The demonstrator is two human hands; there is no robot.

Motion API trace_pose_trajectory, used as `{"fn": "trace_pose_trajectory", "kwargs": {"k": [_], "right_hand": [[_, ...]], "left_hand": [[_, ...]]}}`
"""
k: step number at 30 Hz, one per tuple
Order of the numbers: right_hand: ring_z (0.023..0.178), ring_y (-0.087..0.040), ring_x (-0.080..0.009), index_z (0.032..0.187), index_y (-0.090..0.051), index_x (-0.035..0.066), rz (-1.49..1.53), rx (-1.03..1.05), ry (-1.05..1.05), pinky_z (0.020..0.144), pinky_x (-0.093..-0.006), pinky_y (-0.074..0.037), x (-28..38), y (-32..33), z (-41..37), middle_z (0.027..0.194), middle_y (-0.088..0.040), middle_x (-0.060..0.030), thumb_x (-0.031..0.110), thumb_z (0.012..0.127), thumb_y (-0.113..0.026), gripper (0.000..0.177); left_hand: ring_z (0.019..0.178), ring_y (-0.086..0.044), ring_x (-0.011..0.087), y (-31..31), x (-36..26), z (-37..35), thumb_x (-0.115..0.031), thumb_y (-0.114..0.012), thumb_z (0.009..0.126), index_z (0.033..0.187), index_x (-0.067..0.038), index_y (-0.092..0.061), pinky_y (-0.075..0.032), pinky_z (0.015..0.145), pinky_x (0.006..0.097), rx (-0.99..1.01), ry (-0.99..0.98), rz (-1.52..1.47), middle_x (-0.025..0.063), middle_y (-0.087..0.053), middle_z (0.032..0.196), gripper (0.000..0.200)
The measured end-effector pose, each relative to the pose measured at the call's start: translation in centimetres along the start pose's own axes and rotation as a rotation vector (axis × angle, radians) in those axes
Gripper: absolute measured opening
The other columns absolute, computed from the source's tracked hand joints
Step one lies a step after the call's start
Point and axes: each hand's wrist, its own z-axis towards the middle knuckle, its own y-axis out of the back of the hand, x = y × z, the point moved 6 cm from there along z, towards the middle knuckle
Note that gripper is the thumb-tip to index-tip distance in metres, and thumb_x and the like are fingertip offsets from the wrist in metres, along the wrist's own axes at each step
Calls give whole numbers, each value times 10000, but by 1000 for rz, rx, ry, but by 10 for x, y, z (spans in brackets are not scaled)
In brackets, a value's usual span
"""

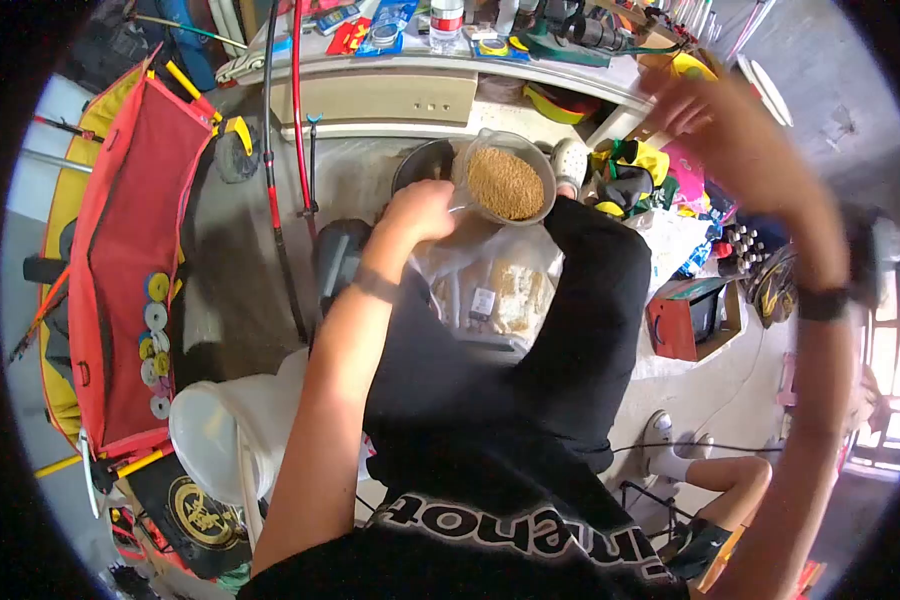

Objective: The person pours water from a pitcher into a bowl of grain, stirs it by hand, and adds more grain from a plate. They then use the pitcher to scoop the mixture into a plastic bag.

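My left hand (422,210) is closed round the handle of a clear plastic measuring jug (548,195). Tan pellets or grain (505,184) fill much of the jug. Behind my left hand, a dark round bucket (410,165) is partly hidden. Below the jug, between my legs, lies a clear plastic bag (515,295) with a white label and pale contents. My right hand (705,115) is raised at the upper right, well apart from the jug and blurred by motion. Its fingers look loosely apart, with nothing visible in them.
A cluttered table (370,62) stands ahead, with a bottle (446,20) and packets on it. On the left are a red long bag (130,270), a white bucket (205,440) and upright rods (300,110). To the right sit colourful bags (635,175) and a red box (675,325). Another person's leg (720,480) shows lower right.
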Motion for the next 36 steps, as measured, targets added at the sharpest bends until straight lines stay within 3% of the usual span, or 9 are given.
{"fn": "trace_pose_trajectory", "kwargs": {"k": [1,3,11,23,25,27,30,32,36], "right_hand": [[858,-633,-265,1032,-625,63,-298,254,-168,744,-333,-502,16,-43,3,910,-658,-133,292,868,-582,285],[809,-629,-328,983,-636,65,-250,452,-39,724,-410,-492,-4,-119,4,849,-656,-147,418,860,-544,385],[864,-591,-402,933,-594,48,182,318,-246,755,-483,-458,-39,-232,9,870,-621,-224,436,919,-424,424],[962,-557,-448,972,-600,2,472,69,-382,833,-473,-439,-98,-277,36,970,-599,-296,510,928,-347,569],[955,-591,-389,1004,-597,-25,763,15,-460,834,-416,-439,-123,-300,46,957,-611,-280,506,922,-369,583],[860,-592,-223,1002,-595,-87,906,121,-549,775,-323,-442,-126,-296,49,905,-642,-175,507,912,-417,627],[825,-595,-172,955,-630,-52,1309,-58,-593,731,-292,-451,-130,-312,53,870,-647,-107,412,913,-500,484],[774,-585,-121,905,-645,-2,1917,-156,-713,683,-264,-452,-125,-316,48,827,-638,-52,273,892,-581,283],[749,-592,-120,861,-639,-4,1949,-276,-606,678,-270,-457,-148,-316,42,825,-644,-61,136,869,-590,149]], "left_hand": [[938,-599,364,0,0,2,-150,-576,698,889,-32,-626,-486,807,444,18,22,-1,194,-634,963,229],[927,-595,369,-1,4,2,-132,-566,681,870,-34,-621,-480,795,453,1,5,-41,195,-632,942,220],[812,-587,403,6,0,20,-69,-572,628,800,12,-566,-459,701,446,-96,-48,-188,237,-604,803,191],[847,-580,433,-5,-39,62,-132,-637,679,821,50,-540,-459,699,451,-67,-65,-351,267,-592,823,251],[874,-596,401,-12,-46,67,-150,-576,685,880,28,-584,-466,775,477,-71,-48,-355,253,-615,861,263],[877,-592,415,-20,-53,71,-127,-583,674,919,45,-574,-463,792,479,-86,-29,-348,264,-613,865,299],[825,-589,426,-26,-68,80,-78,-599,647,910,69,-531,-468,738,478,-140,-111,-371,270,-603,812,309],[811,-588,428,-38,-73,87,-76,-601,644,891,66,-523,-467,724,476,-133,-117,-423,268,-600,806,296],[853,-585,420,-54,-88,95,-65,-586,666,973,54,-502,-466,748,445,-106,-136,-546,261,-591,895,340]]}}
